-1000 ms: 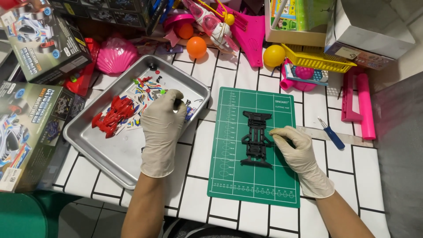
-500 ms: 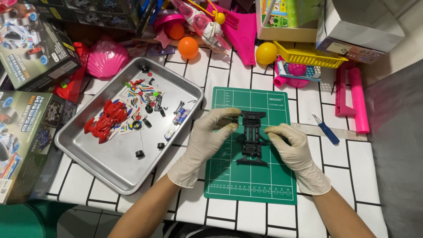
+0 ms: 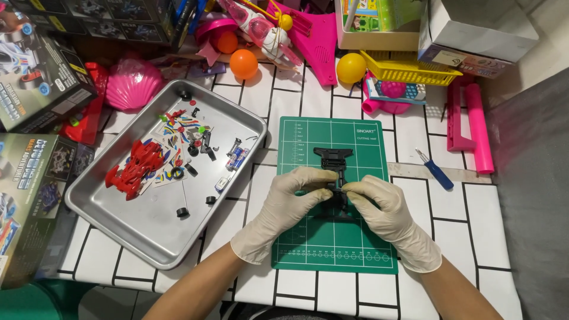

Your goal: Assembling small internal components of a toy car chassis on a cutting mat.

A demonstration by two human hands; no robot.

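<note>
Lower centre: left hand [image 3: 288, 208] and right hand [image 3: 384, 211], both gloved, fingers pinched on black toy car chassis [image 3: 333, 168] lying on green cutting mat [image 3: 333, 249] mid-frame. Left of mat: metal tray [image 3: 148, 234] holding red car body [image 3: 131, 168], small parts. Right: blue screwdriver [image 3: 435, 170]. Top of frame: orange ball [image 3: 243, 63], yellow basket [image 3: 410, 71].

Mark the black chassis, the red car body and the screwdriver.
chassis [image 3: 332, 157]: head view, exposed front end above the gloves.
red car body [image 3: 131, 169]: head view, middle of the shell, in the tray.
screwdriver [image 3: 440, 175]: head view, blue handle.
</note>
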